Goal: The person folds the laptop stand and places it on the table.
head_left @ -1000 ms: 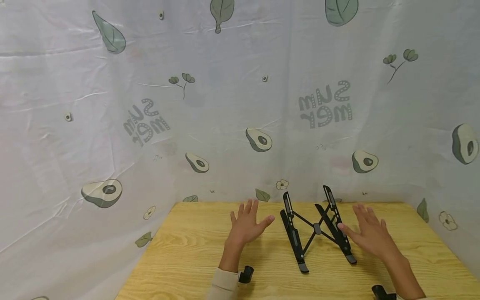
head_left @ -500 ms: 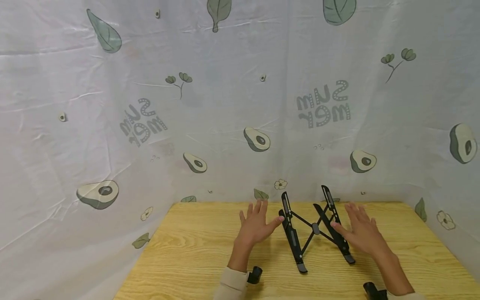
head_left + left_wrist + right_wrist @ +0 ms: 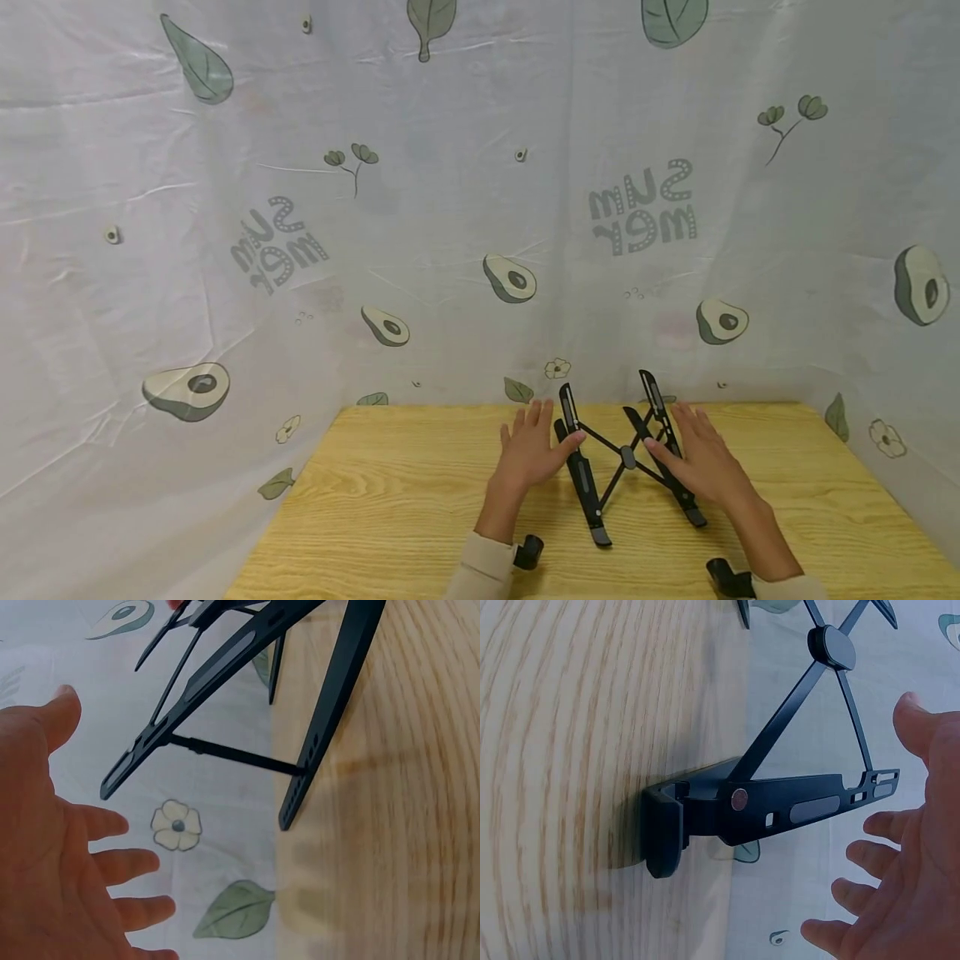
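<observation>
Stand (image 3: 628, 457): blk, X-braced, unfolded on tbl (image 3: 390, 500)
L hand (image 3: 531, 454): my fingers & thumb apart, nr its L side
R hand (image 3: 703, 462): my thumb & fingers apart, nr R side

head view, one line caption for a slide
Left hand and right hand on either side of a black stand on a wooden table, avocado-print sheet behind.
</observation>
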`<state>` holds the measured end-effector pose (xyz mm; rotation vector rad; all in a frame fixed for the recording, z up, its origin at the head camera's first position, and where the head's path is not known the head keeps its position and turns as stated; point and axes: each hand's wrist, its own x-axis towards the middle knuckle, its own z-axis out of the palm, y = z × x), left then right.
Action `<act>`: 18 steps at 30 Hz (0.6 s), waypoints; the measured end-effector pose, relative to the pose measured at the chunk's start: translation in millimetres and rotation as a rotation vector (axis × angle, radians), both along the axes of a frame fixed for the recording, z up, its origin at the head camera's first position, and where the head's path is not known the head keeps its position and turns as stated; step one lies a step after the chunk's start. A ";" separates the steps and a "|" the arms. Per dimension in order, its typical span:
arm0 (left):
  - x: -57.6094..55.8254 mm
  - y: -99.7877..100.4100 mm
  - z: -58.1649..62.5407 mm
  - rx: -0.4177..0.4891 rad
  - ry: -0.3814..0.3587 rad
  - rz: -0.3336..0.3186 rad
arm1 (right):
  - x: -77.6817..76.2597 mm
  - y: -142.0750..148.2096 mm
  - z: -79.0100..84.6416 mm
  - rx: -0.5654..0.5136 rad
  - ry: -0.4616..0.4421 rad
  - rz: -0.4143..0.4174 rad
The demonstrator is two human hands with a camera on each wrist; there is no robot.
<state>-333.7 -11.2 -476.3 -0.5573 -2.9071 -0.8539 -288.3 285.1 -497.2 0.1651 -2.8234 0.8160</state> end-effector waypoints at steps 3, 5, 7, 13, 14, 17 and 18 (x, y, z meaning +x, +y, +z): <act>-1.5 3.8 -2.0 0.015 0.005 -0.001 | -1.1 -0.5 0.3 -0.009 -0.016 0.002; -1.6 6.6 -2.6 0.039 0.011 -0.003 | -1.7 -1.1 0.2 -0.019 -0.024 0.005; -1.6 9.4 -3.3 0.059 0.023 -0.006 | -2.3 -2.1 0.1 -0.029 -0.024 0.011; -0.6 15.6 -3.8 0.123 0.051 -0.025 | -2.3 -6.7 -1.3 -0.042 0.011 0.014; -0.4 16.7 -4.0 0.132 0.046 -0.023 | -2.2 -7.3 -1.9 -0.042 0.018 0.012; -0.3 20.0 -5.3 0.171 0.023 -0.014 | -1.2 -8.9 -3.7 -0.052 0.033 0.013; -0.5 21.0 -5.9 0.184 0.015 -0.010 | -1.1 -9.0 -4.5 -0.056 0.041 0.014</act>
